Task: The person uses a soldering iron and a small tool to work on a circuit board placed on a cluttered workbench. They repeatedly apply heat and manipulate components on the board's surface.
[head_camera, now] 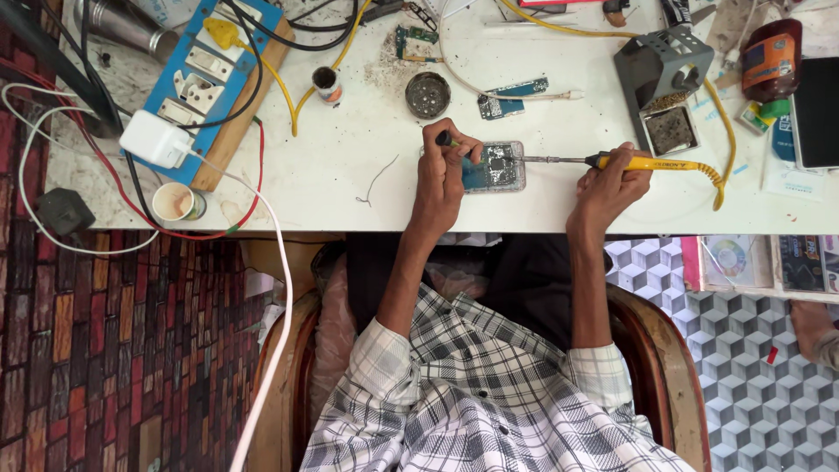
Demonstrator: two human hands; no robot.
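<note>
Electronics repair workshop. Indicators: a white workbench [350, 175] carrying loose circuit boards [511, 98], a soldering iron [647, 163], its metal stand [662, 65] and a switch-and-socket board [210, 70] with tangled cables.

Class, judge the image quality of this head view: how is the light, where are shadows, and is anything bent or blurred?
Head view: light is even and soft on the white table; faint shadows lie under the left hand and the soldering iron; focus is sharp mid-frame; wide-lens distortion curves the table edge and the floor tiles.
</note>
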